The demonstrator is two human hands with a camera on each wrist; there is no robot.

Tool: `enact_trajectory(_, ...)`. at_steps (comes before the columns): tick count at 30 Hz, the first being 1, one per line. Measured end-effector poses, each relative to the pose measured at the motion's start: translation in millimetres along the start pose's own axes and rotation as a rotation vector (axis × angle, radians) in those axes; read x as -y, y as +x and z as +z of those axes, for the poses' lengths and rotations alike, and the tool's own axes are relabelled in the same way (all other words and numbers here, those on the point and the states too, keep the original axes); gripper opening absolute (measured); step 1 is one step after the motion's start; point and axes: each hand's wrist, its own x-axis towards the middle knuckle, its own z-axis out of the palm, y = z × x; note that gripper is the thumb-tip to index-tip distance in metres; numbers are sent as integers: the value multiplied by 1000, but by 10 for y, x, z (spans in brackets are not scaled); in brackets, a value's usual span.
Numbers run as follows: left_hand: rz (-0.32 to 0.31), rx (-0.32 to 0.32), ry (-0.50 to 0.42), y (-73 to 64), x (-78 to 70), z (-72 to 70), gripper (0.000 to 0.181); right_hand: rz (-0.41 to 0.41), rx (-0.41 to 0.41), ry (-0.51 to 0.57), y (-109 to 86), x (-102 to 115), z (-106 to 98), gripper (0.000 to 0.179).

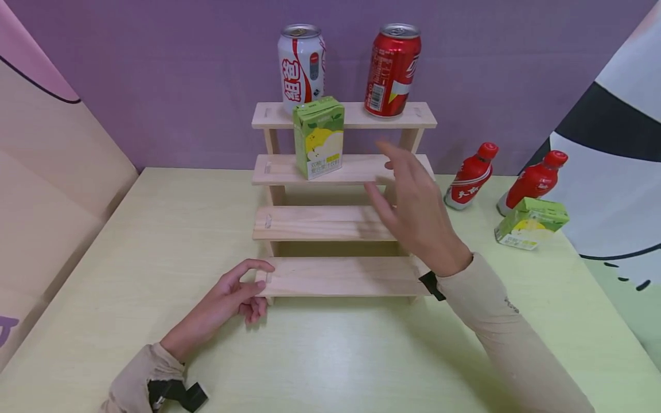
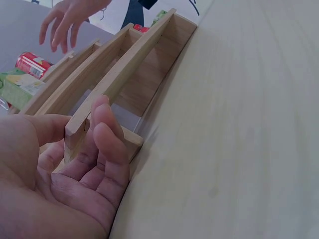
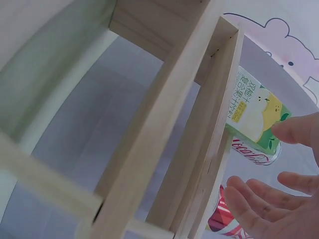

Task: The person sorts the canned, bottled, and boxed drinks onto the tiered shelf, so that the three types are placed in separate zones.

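My left hand (image 1: 227, 299) pinches the left end of the lowest step of a wooden tiered rack (image 1: 343, 276); the left wrist view has the thumb and curled fingers around that corner. Over the rack's right side hovers my right hand (image 1: 422, 215), fingers apart and holding nothing. Left of it, a green juice box (image 1: 324, 143) stands upright on the second step from the top. In the right wrist view, the right thumb appears in front of the juice box (image 3: 254, 102), but contact cannot be told. On the top step stand a white can (image 1: 301, 71) and a red can (image 1: 392, 74).
Right of the rack, two red-capped bottles (image 1: 469, 178) (image 1: 534, 180) stand on the pale table (image 1: 330, 355). A second green juice box (image 1: 533, 223) lies on its side in front of the farther-right bottle. A purple backdrop (image 1: 181, 103) rises behind the rack.
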Motion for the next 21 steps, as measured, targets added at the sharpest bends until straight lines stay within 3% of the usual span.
enact_trajectory(12,-24,-24,14,6,12,-3,34,11,-21,-41,-274,-103,-203,57)
enact_trajectory(21,-6,-6,10,2,1,1,34,-11,-35,-65,-405,-181,-327,55)
